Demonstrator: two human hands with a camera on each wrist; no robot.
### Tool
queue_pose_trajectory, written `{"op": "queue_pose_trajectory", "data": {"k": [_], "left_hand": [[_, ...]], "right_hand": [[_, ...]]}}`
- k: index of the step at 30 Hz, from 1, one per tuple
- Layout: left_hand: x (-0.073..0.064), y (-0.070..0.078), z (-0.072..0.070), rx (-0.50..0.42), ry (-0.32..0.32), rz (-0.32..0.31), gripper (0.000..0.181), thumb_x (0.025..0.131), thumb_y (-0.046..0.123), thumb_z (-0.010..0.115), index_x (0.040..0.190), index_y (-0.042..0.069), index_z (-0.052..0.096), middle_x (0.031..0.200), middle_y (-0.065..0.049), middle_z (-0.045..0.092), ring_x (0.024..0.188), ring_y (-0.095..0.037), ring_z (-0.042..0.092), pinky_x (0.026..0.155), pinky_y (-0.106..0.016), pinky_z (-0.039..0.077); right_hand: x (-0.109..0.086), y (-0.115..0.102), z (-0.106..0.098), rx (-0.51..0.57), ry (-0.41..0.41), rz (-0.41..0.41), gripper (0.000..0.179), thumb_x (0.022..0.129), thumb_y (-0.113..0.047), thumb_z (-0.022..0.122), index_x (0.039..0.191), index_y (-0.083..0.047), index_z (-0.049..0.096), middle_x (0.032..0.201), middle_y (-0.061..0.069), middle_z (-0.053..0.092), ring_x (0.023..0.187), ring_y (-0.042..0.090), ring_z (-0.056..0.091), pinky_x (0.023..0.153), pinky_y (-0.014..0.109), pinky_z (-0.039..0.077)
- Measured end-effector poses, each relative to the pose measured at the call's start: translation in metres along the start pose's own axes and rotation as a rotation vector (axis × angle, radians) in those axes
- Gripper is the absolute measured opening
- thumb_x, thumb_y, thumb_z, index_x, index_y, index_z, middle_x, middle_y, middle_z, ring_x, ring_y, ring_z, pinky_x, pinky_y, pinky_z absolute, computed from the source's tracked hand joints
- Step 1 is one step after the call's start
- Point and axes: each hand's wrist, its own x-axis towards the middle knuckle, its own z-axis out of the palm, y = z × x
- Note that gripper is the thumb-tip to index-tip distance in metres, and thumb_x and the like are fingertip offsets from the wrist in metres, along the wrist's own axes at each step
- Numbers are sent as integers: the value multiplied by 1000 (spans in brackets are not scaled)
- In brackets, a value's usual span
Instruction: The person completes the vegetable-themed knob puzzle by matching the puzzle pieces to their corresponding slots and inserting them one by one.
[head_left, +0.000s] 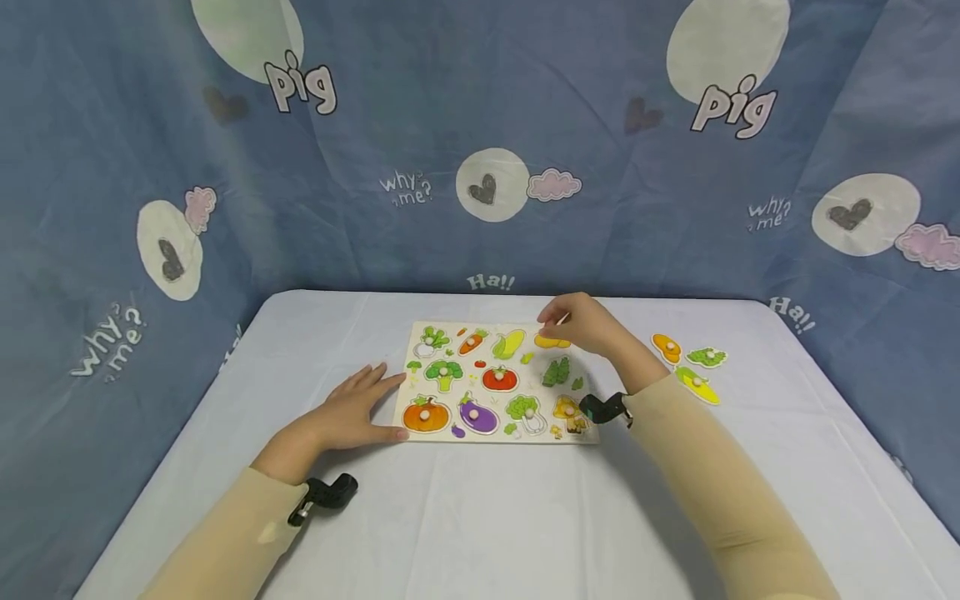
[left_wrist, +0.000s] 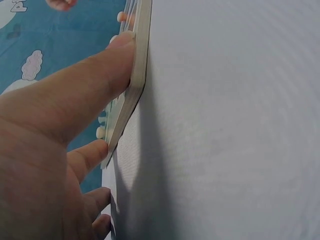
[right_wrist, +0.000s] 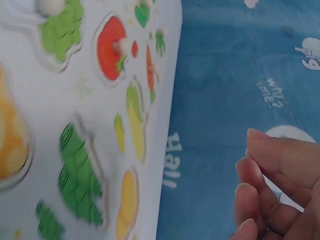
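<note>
A white puzzle board [head_left: 412, 386] with vegetable pictures lies on the table. My left hand [head_left: 351, 410] is at its left side with fingers spread, the thumb [left_wrist: 112, 62] and index finger touching its edge. Over the back right corner hovers my right hand [head_left: 587, 323], its fingers [right_wrist: 250, 176] loosely bent with nothing between them. Below it is the yellow potato-shaped picture [right_wrist: 128, 202], which shows no knob. The corn picture [head_left: 508, 343] and the green pea picture [head_left: 556, 372] are also without knobs. Knobbed pieces such as the tomato [head_left: 500, 379], pumpkin [head_left: 426, 415] and eggplant [head_left: 477, 416] sit in the board.
Right of the board, three loose knobbed pieces lie close together: an orange one [head_left: 667, 348], a green one [head_left: 707, 357] and a yellow corn piece [head_left: 697, 385]. A white cloth [head_left: 480, 525] covers the table. Behind it hangs a blue printed curtain [head_left: 420, 242].
</note>
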Motion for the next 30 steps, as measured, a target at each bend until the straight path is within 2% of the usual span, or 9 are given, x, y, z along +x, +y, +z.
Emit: {"op": "queue_pose_trajectory", "data": {"k": [3, 14, 24, 30], "left_hand": [[0, 0, -3, 5, 1, 4, 103, 78, 69, 70, 157, 14, 34, 163, -24, 17, 149, -49, 9, 115, -69, 11], [-1, 1, -2, 12, -5, 1, 103, 78, 70, 70, 157, 14, 34, 163, -25, 17, 149, -50, 9, 114, -71, 12], [0, 1, -2, 17, -7, -1, 103, 78, 70, 70, 157, 14, 34, 163, -25, 17, 149, -50, 10, 114, -71, 13], [1, 1, -1, 15, -5, 6, 103, 78, 69, 70, 157, 13, 34, 163, -26, 18, 148, -50, 10, 114, -70, 13]], "right_hand": [[-6, 7, -7, -18, 16, 21, 27, 90, -20, 76, 113, -6, 72, 101, 6, 67, 88, 24, 59, 75, 36, 51], [-36, 40, -30, -40, 90, 15, 24, 93, -19, 73, 113, -5, 71, 103, 10, 66, 88, 26, 58, 73, 36, 51], [-56, 87, -46, -38, 182, 81, 28, 95, -20, 70, 117, -2, 68, 107, 13, 65, 94, 28, 58, 76, 36, 49], [-63, 115, -54, -10, 228, 133, 29, 96, -17, 68, 118, 2, 67, 107, 15, 63, 92, 27, 58, 71, 28, 52]]}}
